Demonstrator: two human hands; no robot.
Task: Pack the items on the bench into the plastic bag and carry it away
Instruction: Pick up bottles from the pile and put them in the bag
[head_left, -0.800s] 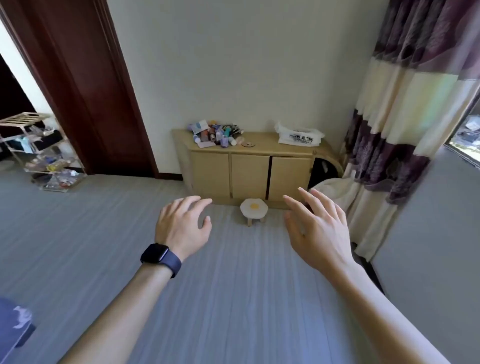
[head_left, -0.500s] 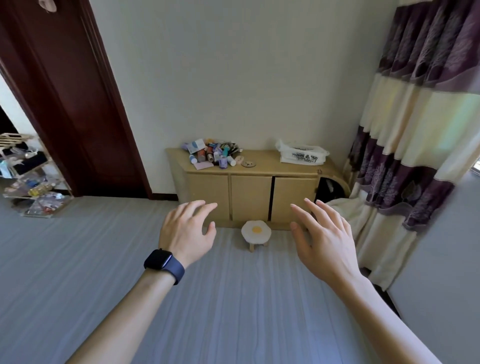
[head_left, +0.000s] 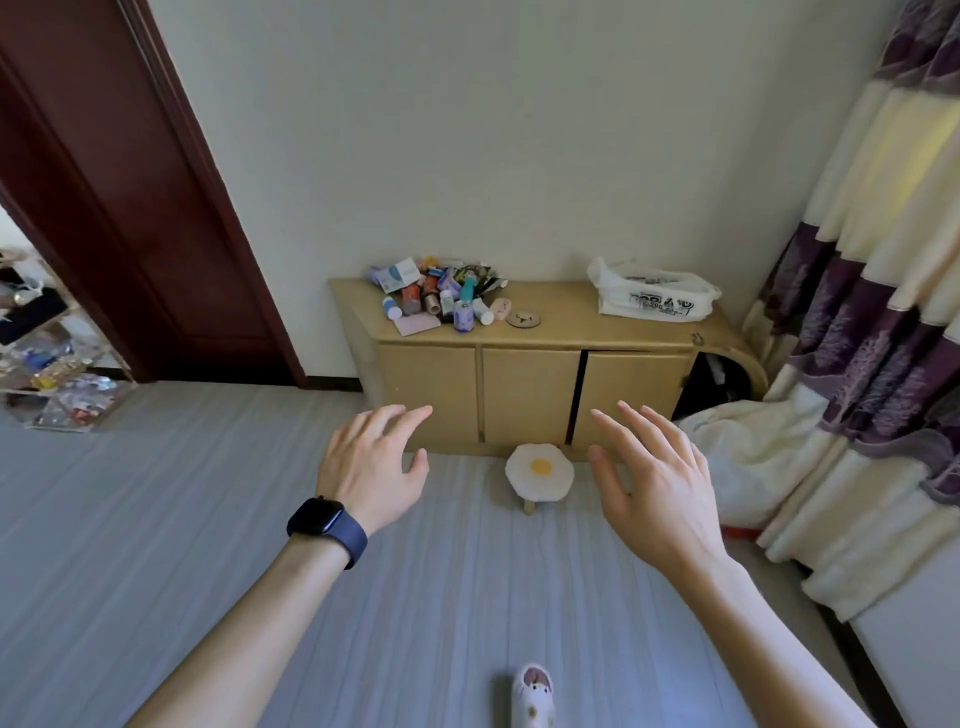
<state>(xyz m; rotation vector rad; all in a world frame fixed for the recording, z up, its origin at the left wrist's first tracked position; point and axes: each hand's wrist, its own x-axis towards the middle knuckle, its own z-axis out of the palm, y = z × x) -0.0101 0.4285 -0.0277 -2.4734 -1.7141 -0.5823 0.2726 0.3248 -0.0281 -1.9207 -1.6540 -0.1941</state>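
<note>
Hands reach forward over bare grey floor — left hand (head_left: 371, 467) and right hand (head_left: 657, 486), both empty with fingers spread. The step looks like the approach. Ahead, a low wooden bench (head_left: 530, 358) against the wall holds a heap of small bottles and packets (head_left: 439, 293) at its left end, the white plastic bag (head_left: 652, 296) at its right. A fried-egg stool (head_left: 540, 470) stands in the path — next, skirt it.

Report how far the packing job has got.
Done: nothing yet. The pile of small bottles and packets sits loose on the tan wooden bench, and the white printed plastic bag lies apart from it, at the bench's other end. In hand: nothing; the left hand and right hand are open and empty, short of the bench. Left: packing everything and carrying the bag away.
</note>
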